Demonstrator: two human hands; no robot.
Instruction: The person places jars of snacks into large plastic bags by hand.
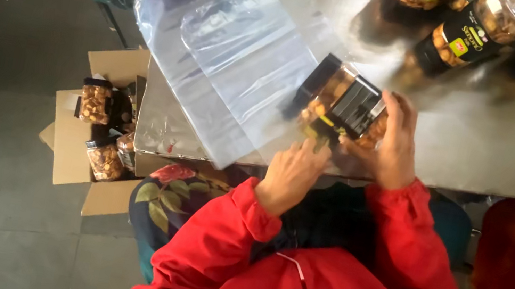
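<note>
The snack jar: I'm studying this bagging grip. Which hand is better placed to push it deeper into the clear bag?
Probably the right hand: it cups the snack jar, while the left hand only pinches the clear plastic bag edge.

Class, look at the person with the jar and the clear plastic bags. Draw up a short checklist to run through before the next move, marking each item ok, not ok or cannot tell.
1. Right hand grips the jar: ok.
2. Left hand is at the jar's lower edge: ok.
3. Jar's black lid is on: ok; sealed tight: cannot tell.
4. Clear plastic bags lie within reach on the metal table: ok.
5. Bag mouth open: cannot tell.
6. Cardboard box on the floor has room left: cannot tell.
</note>
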